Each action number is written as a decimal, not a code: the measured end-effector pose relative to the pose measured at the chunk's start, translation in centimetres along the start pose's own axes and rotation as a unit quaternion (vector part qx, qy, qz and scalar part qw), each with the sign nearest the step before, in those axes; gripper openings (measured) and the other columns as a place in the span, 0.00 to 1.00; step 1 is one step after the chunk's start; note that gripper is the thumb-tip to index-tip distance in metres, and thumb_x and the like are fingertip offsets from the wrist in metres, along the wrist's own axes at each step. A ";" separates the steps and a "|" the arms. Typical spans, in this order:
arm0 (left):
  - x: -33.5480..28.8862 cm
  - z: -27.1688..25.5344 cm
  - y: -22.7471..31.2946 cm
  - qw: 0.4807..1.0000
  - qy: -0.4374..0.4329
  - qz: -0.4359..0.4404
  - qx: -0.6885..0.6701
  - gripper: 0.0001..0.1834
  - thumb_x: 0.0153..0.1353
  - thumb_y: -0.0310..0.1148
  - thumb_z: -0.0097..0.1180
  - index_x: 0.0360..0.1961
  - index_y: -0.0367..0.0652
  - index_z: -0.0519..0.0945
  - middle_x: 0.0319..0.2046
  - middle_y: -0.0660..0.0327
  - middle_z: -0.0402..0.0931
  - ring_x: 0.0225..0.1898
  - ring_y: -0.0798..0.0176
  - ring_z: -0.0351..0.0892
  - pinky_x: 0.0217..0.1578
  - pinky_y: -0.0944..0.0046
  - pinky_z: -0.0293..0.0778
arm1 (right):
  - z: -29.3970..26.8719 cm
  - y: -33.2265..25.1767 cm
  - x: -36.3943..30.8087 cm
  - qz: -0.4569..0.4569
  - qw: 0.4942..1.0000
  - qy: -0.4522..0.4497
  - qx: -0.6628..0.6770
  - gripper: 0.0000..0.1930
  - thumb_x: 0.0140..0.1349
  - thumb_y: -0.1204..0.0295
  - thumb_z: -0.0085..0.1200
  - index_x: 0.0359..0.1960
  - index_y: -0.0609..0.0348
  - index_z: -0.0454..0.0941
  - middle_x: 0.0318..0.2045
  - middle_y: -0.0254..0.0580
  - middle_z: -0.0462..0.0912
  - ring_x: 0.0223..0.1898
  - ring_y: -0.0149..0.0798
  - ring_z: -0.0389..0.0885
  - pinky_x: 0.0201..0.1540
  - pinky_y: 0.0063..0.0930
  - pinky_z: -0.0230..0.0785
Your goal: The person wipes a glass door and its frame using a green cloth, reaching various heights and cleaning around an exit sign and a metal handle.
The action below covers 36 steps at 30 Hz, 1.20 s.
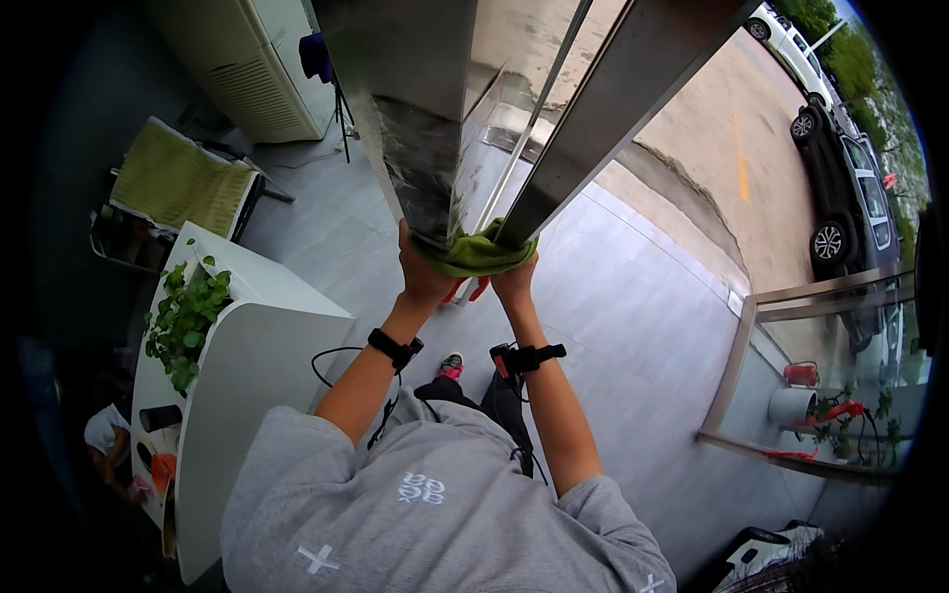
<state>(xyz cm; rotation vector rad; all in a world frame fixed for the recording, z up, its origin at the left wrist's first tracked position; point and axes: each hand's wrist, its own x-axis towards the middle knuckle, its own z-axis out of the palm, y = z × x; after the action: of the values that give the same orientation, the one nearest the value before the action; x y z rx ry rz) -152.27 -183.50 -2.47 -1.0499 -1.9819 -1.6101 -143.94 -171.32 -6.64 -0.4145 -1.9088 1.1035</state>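
A green cloth (479, 257) is pressed around the near edges of a shiny metal post (415, 128) and a narrower metal door frame (618, 109) beside it. My left hand (423, 269) grips the cloth's left end against the wide post, its fingers partly hidden behind the metal. At the other end, my right hand (516, 282) holds the cloth by the narrow frame, most of its fingers out of sight. Whitish streaks show on the post's dark face. Small red pieces hang just below the cloth, between my hands. Both wrists wear black straps.
To the left stands a white counter (267, 326) with a leafy plant (188, 321); a person (109, 440) is beyond it. Farther back are a chair with a green cover (183, 178) and a tall cabinet unit (242, 69). At right, a glass door (741, 366) and a dark car (855, 188) outside.
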 end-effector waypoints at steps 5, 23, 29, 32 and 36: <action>-6.3 0.8 -4.0 0.979 -0.103 -0.174 -0.001 0.37 0.45 0.36 0.72 0.54 0.37 0.68 0.46 0.49 0.73 0.47 0.46 0.77 0.44 0.53 0.74 | 0.3 2.6 -3.1 0.010 0.994 -0.050 -0.096 0.14 0.52 0.78 0.61 0.42 0.60 0.80 0.41 0.44 0.83 0.48 0.50 0.77 0.53 0.40 0.66; -5.0 -6.5 -0.2 0.893 -0.312 -0.178 0.272 0.21 0.56 0.25 0.54 0.52 0.33 0.70 0.34 0.47 0.79 0.26 0.43 0.80 0.29 0.53 0.76 | -3.5 -3.7 -7.0 0.026 0.987 0.029 -0.156 0.25 0.49 0.83 0.62 0.52 0.64 0.70 0.46 0.53 0.80 0.45 0.52 0.81 0.49 0.37 0.73; 0.0 -7.3 0.5 0.995 -0.038 -0.088 0.010 0.20 0.59 0.23 0.52 0.54 0.33 0.70 0.38 0.51 0.82 0.38 0.50 0.84 0.41 0.60 0.78 | 0.6 -9.0 -5.9 -0.012 0.998 -0.018 -0.051 0.35 0.51 0.84 0.60 0.63 0.67 0.59 0.53 0.56 0.76 0.53 0.49 0.79 0.58 0.35 0.69; 0.2 -5.3 1.0 0.945 -0.047 -0.166 -0.278 0.28 0.65 0.26 0.51 0.65 0.33 0.61 0.56 0.52 0.73 0.55 0.62 0.75 0.57 0.62 0.69 | 3.6 -9.0 -5.1 -0.024 0.998 -0.052 -0.017 0.46 0.56 0.81 0.58 0.72 0.67 0.40 0.63 0.62 0.65 0.62 0.55 0.69 0.63 0.37 0.61; -2.4 -3.6 0.7 0.880 -0.086 -0.241 -0.399 0.33 0.67 0.27 0.47 0.70 0.33 0.51 0.62 0.49 0.67 0.61 0.60 0.69 0.62 0.62 0.63 | 5.5 -7.1 -6.3 -0.014 0.999 -0.049 -0.004 0.46 0.62 0.74 0.55 0.73 0.65 0.33 0.66 0.64 0.60 0.65 0.56 0.64 0.66 0.39 0.57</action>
<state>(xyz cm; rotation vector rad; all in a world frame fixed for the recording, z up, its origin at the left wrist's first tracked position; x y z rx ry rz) -150.74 -187.65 -2.65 -1.0109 -1.7764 -2.8484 -143.92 -182.24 -5.33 -0.3429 -1.9990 1.1178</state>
